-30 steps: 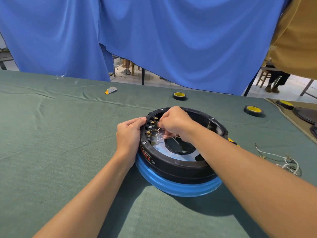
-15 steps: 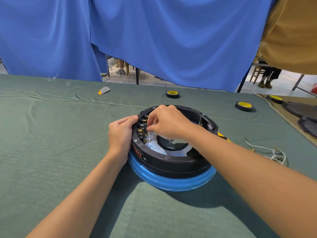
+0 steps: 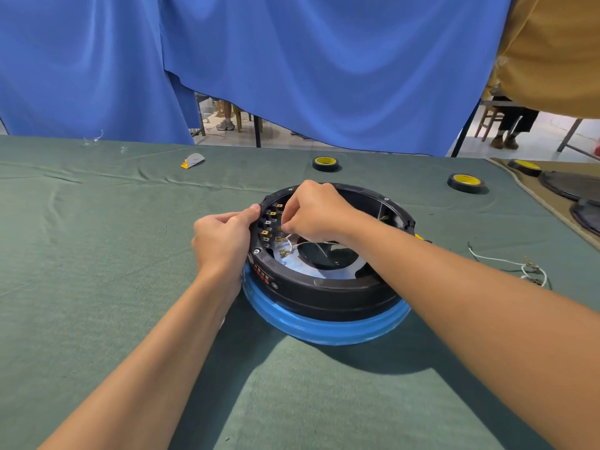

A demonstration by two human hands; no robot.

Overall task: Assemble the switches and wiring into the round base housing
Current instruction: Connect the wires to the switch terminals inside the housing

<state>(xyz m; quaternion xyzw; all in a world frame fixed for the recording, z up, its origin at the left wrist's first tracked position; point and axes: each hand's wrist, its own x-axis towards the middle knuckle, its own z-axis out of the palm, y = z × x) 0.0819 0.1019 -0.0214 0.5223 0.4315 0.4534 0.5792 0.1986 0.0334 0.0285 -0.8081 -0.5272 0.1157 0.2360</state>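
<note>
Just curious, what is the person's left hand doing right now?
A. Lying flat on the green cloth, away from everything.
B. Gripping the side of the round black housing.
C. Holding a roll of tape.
B: the left hand grips the rim of the black housing beside the switches, while the right hand pinches a white wire inside.

Right hand [image 3: 316,212] has shifted toward frame left along the switch terminals [image 3: 269,222] of the round base housing [image 3: 324,287]; more white wire [image 3: 306,244] lies exposed beneath it.
</note>
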